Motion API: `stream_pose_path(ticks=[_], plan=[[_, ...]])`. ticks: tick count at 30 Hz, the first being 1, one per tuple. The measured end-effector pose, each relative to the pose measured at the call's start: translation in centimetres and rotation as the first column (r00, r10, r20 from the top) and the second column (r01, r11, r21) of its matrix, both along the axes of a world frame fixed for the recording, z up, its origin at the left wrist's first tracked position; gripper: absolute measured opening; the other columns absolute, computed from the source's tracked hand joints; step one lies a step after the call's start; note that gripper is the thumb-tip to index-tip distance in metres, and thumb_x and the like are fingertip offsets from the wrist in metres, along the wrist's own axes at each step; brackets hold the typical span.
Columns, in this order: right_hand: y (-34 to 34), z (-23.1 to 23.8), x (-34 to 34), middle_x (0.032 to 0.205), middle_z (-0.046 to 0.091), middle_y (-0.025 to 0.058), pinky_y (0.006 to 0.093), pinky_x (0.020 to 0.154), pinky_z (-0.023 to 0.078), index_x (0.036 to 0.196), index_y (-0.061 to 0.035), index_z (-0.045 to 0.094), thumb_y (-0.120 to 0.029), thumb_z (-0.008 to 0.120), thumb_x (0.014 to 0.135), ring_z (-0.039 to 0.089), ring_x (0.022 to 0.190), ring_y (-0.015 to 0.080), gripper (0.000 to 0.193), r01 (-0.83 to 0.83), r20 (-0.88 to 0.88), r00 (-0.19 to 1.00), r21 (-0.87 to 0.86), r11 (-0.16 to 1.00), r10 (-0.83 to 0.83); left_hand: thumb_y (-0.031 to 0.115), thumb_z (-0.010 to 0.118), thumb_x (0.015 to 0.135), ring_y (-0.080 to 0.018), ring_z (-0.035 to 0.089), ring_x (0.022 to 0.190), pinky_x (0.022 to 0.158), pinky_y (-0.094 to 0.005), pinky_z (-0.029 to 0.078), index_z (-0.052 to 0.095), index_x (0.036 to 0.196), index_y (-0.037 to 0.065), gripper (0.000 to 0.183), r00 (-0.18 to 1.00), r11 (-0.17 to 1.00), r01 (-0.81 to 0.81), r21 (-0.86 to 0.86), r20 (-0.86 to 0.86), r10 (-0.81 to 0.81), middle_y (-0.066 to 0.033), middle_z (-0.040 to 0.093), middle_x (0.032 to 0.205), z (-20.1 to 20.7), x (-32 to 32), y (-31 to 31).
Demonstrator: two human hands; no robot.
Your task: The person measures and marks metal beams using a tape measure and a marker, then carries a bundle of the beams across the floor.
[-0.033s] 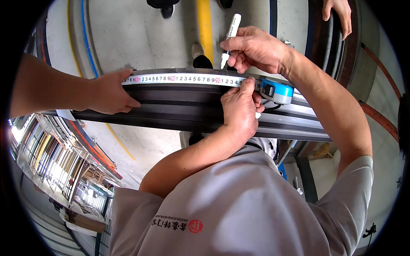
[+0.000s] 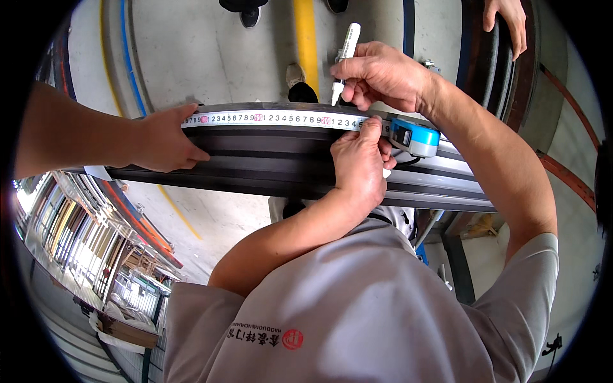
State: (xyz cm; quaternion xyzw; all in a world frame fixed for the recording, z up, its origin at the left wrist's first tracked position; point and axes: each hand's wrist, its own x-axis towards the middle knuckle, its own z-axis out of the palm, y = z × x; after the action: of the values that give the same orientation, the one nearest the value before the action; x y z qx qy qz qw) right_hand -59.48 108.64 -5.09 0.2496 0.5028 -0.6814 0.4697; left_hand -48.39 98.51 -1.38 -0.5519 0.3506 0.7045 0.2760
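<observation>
A dark metal profile (image 2: 268,163) runs across in front of me, with the pale blade of a tape measure (image 2: 287,119) stretched along its far edge. The blue and grey tape case (image 2: 416,137) sits at the blade's right end. My left hand (image 2: 359,163) presses its thumb onto the blade just left of the case; a small white piece (image 2: 386,173) pokes out by its fingers. Above the blade, my right hand (image 2: 386,73) grips a white marker pen (image 2: 348,45), tilted tip-down near the profile's far edge. The tip appears slightly apart from it.
A co-worker's hand (image 2: 167,139) holds the blade and profile from the left. Another person's hand (image 2: 509,25) rests on dark bars (image 2: 488,70) at the far right. Shoes (image 2: 251,17) show on the floor beyond. Racks of long profiles (image 2: 80,236) stand at the lower left.
My right hand and the marker pen have dropped very slightly toward the profile. My left hand and the tape measure look nearly still.
</observation>
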Motion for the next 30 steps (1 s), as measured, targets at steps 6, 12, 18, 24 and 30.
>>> stream_pose_path(ticks=[6, 12, 18, 24, 30], plan=[[-0.3, -1.1, 0.6, 0.069, 0.068, 0.0081, 0.0219, 0.045, 0.043, 0.086, -0.0017, 0.067, -0.014, 0.070, 0.094, 0.057, 0.051, 0.0095, 0.014, 0.036, 0.106, 0.994, -0.114, 0.993, -0.024, 0.021, 0.069, 0.099, -0.0115, 0.046, 0.054, 0.049, -0.0293, 0.039, 0.054, 0.075, 0.007, 0.032, 1.000, 1.000, -0.022, 0.005, -0.011, 0.022, -0.0036, 0.053, 0.065, 0.1, 0.1, 0.2], [-0.8, -1.2, 0.9, 0.070, 0.068, 0.0083, 0.0196, 0.044, 0.039, 0.087, -0.0007, 0.067, -0.011, 0.069, 0.093, 0.056, 0.052, 0.0073, 0.012, 0.032, 0.079, 0.997, -0.089, 0.995, -0.025, 0.020, 0.068, 0.098, -0.0142, 0.047, 0.057, 0.052, -0.0322, 0.038, 0.052, 0.080, 0.007, 0.027, 1.000, 0.999, -0.004, 0.033, -0.007, 0.004, -0.0051, 0.052, 0.065, 0.1, 0.2, 0.1], [-0.7, -1.2, 0.8, 0.070, 0.067, 0.0096, 0.0202, 0.043, 0.037, 0.087, 0.0004, 0.066, -0.010, 0.069, 0.093, 0.052, 0.049, 0.0077, 0.012, 0.032, 0.093, 0.995, -0.081, 0.996, -0.024, 0.019, 0.070, 0.098, -0.0114, 0.046, 0.053, 0.048, -0.0294, 0.039, 0.054, 0.073, 0.008, 0.031, 0.999, 0.999, -0.035, 0.032, 0.009, 0.035, -0.0028, 0.053, 0.064, 0.1, 0.0, 0.2], [-1.0, -1.3, 0.8, 0.065, 0.064, 0.0091, 0.0220, 0.041, 0.038, 0.081, 0.0008, 0.066, -0.010, 0.067, 0.089, 0.049, 0.045, 0.0083, 0.014, 0.056, 0.069, 0.996, -0.068, 0.996, -0.051, 0.020, 0.070, 0.098, -0.0110, 0.046, 0.053, 0.047, -0.0293, 0.039, 0.054, 0.074, 0.008, 0.032, 0.999, 0.998, -0.040, 0.052, -0.004, 0.040, -0.0027, 0.053, 0.064, 0.0, 0.0, 0.1], [-0.8, -1.8, 0.8, 0.068, 0.066, 0.0092, 0.0203, 0.043, 0.038, 0.086, 0.0000, 0.065, -0.009, 0.068, 0.094, 0.053, 0.049, 0.0073, 0.012, 0.033, 0.086, 0.996, -0.126, 0.992, -0.022, 0.020, 0.067, 0.099, -0.0133, 0.048, 0.057, 0.052, -0.0319, 0.039, 0.055, 0.079, 0.008, 0.026, 1.000, 0.999, 0.002, 0.044, 0.021, -0.003, -0.0035, 0.051, 0.064, 0.2, -0.2, 0.0]])
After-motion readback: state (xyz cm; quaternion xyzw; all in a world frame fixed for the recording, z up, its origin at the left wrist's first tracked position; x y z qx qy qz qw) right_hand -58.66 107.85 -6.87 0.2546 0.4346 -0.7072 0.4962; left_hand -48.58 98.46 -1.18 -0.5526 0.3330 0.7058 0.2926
